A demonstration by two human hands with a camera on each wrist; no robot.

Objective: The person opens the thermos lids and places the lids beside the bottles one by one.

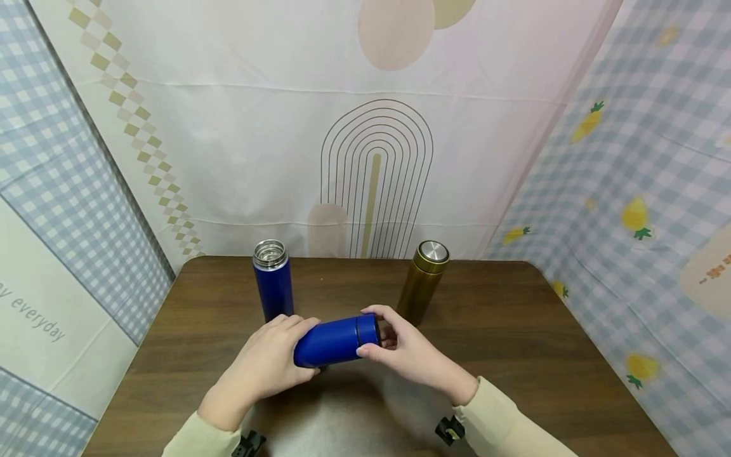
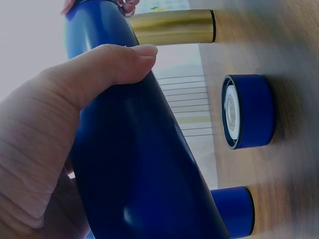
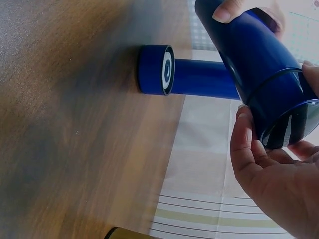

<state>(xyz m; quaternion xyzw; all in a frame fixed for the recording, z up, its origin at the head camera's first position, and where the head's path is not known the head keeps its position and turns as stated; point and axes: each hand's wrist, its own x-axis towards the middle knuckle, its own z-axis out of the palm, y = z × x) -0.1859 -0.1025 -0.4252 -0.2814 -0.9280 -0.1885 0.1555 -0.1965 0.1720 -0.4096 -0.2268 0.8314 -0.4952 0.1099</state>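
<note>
Tilted nearly on its side above the table, a blue thermos (image 1: pixel 327 343) spans both hands. My left hand (image 1: pixel 265 360) grips its body near the base, with the thumb laid across it in the left wrist view. At the other end, my right hand (image 1: pixel 407 350) holds the blue lid (image 1: pixel 368 329), fingers on one side and thumb on the other. That lid sits on the thermos, with a thin dark seam between them. A separate blue lid (image 2: pixel 254 112) rests upturned on the table, its white inside facing up; in the head view it is mostly hidden.
A second blue thermos (image 1: pixel 275 289) stands lidless at the back left, its steel mouth showing. At the back right stands a gold thermos (image 1: pixel 421 289) with its lid on. Behind the brown wooden table (image 1: pixel 491 355) hangs a patterned cloth (image 1: pixel 257 158).
</note>
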